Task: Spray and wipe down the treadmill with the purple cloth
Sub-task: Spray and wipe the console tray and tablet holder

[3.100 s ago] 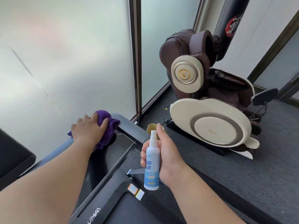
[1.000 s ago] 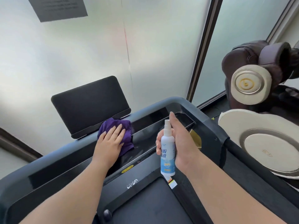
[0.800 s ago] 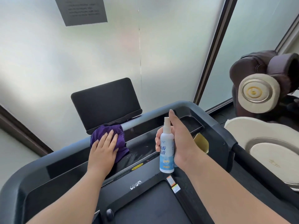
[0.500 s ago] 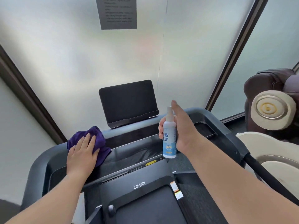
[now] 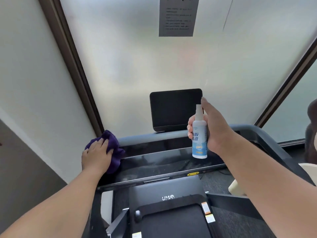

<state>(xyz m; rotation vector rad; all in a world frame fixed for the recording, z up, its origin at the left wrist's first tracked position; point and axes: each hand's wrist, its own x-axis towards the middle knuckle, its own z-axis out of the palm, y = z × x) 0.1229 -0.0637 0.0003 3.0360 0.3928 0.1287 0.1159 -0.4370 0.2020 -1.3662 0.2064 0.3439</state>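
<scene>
treadmill (image 5: 171, 162) console wiping goes best if the left hand (image 5: 96, 156), flat on the purple cloth (image 5: 113, 148), presses evenly while the right hand (image 5: 214, 133) grips the spray bottle (image 5: 199, 134) upright.

The left hand (image 5: 96, 158) presses the purple cloth (image 5: 112, 152) flat on the treadmill (image 5: 163, 162) console's left end. The right hand (image 5: 214, 133) grips an upright spray bottle (image 5: 199, 136), forefinger seemingly on the nozzle.
</scene>
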